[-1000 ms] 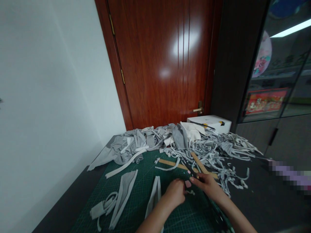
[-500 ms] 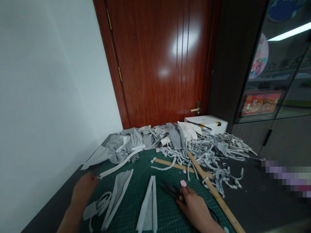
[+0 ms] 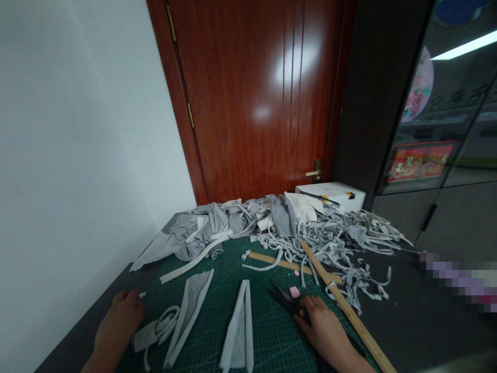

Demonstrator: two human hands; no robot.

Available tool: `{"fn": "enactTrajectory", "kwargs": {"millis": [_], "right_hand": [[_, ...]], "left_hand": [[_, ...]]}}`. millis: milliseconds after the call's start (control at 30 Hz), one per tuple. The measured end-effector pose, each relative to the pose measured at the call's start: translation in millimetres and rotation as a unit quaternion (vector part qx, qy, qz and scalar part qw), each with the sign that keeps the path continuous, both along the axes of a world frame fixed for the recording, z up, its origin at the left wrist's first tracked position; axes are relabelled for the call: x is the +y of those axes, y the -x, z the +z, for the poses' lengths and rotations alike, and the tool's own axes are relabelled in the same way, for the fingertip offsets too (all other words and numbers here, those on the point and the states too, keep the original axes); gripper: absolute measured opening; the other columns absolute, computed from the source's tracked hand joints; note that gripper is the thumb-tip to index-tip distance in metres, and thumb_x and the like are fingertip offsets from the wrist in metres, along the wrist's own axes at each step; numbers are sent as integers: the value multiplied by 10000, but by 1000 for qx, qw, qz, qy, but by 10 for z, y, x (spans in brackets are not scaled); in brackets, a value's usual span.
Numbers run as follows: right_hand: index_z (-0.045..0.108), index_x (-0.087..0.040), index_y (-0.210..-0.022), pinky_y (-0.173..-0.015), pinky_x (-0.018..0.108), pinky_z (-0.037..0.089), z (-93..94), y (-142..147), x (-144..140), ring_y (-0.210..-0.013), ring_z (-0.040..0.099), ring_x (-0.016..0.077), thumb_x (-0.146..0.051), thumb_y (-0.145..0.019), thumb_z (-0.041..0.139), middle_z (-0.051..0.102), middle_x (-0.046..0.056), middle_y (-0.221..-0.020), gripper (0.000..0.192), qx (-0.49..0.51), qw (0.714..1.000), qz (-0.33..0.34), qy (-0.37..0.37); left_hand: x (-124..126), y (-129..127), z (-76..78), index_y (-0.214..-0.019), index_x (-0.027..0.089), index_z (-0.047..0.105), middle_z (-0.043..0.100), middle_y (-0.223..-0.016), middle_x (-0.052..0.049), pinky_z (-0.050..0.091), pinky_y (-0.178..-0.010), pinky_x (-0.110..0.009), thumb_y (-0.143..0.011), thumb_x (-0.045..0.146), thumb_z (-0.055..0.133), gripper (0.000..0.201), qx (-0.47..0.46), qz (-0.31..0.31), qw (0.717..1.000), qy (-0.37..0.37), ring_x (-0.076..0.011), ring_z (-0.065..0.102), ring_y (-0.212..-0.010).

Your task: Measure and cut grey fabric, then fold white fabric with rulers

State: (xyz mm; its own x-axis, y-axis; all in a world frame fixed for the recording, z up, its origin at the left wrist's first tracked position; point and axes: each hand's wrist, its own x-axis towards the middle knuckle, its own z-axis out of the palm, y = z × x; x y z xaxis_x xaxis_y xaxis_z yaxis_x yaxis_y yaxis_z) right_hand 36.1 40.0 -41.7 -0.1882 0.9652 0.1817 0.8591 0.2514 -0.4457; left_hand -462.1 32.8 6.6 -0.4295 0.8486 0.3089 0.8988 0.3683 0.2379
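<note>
My right hand (image 3: 324,326) is wrapped round the handles of black scissors (image 3: 285,299), which lie low over the green cutting mat (image 3: 202,331) with blades pointing up-left. At the mat's left edge my left hand (image 3: 120,318) is closed, a small white fabric scrap (image 3: 143,295) showing at its fingertips. Between my hands lie two folded grey tapered fabric pieces, one on the left (image 3: 189,316) and one in the middle (image 3: 238,331). A coiled pale strip (image 3: 166,324) with a grey patch is beside my left hand. Beyond it stretches a long white strip (image 3: 190,265).
Grey and white cloth (image 3: 209,228) is heaped at the back, with tangled strips (image 3: 341,233) to the right. A long wooden ruler (image 3: 349,316) crosses another ruler (image 3: 267,259). A pink scrap (image 3: 295,292) lies near the scissors. A white box (image 3: 337,196) stands by the door (image 3: 252,103).
My left hand has moved left and down, away from the near end of the long white strip, with the small scrap at its fingertips. My right hand and the scissors have shifted slightly right.
</note>
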Motion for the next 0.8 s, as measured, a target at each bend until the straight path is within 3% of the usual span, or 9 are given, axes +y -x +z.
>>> {"fn": "enactTrajectory", "kwargs": {"millis": [67, 167, 300, 433, 533, 600, 700, 800], "right_hand": [[596, -196, -887, -801, 309, 440, 5, 21, -22, -908, 602, 226, -182, -812, 526, 652, 73, -944, 103, 21, 999, 19, 17], [598, -191, -874, -817, 312, 428, 36, 51, -61, -924, 590, 223, -172, -810, 530, 642, 70, -957, 95, 27, 998, 52, 37], [606, -175, -913, -826, 323, 422, 72, 13, -62, -950, 571, 232, -166, -841, 493, 629, 86, -986, 135, 16, 996, 80, 40], [608, -188, -911, -829, 332, 414, 57, -164, 36, -935, 564, 232, -190, -837, 505, 622, 72, -969, 127, 21, 996, 88, 17], [606, -201, -865, -808, 319, 417, 68, -283, 149, -909, 575, 226, -256, -832, 534, 623, 59, -942, 97, 38, 995, 96, 11], [607, -203, -857, -778, 307, 426, 93, -307, 241, -859, 597, 218, -332, -879, 476, 636, 63, -902, 184, 57, 994, 88, 26], [602, -181, -1027, -777, 307, 433, 110, -263, 408, -861, 624, 224, -387, -915, 410, 653, 99, -961, 302, 72, 995, 50, 40], [582, -158, -1136, -845, 303, 414, 75, -195, 584, -978, 609, 235, -313, -860, 507, 621, 134, -1102, 326, 46, 997, 42, 38]], "left_hand": [[23, -326, 26, -1142, 120, 571, 564, -1199, -171, 422, -973, -411, -869, 313, 310, 425, 4, -36, 999, 29, -287, 586, -1055], [30, -861, 3, -1184, 143, 576, 564, -1221, -131, 395, -1007, -377, -896, 350, 325, 434, -8, -116, 988, 104, -259, 558, -1110], [7, -1276, -98, -1292, 93, 515, 555, -1190, -159, 426, -946, -406, -895, 364, 380, 499, 57, -105, 980, 157, -291, 568, -1069], [27, -1207, -149, -1324, 69, 483, 568, -1160, -169, 425, -933, -407, -904, 306, 368, 496, 72, -88, 981, 156, -287, 579, -1046], [72, -1032, -130, -1227, 98, 578, 600, -1126, -150, 405, -964, -399, -899, 327, 370, 451, 34, -123, 980, 152, -273, 590, -1036], [102, -938, -102, -1108, 139, 650, 631, -1079, -124, 414, -955, -366, -898, 353, 356, 420, -8, -149, 978, 148, -254, 607, -1014], [132, -872, -68, -1049, 173, 662, 666, -1009, -90, 449, -891, -326, -875, 348, 370, 382, -63, -128, 981, 134, -241, 631, -973], [143, -869, -65, -1171, 147, 585, 673, -996, -96, 466, -830, -325, -787, 302, 472, 429, -74, -80, 987, 118, -254, 643, -942]]}}
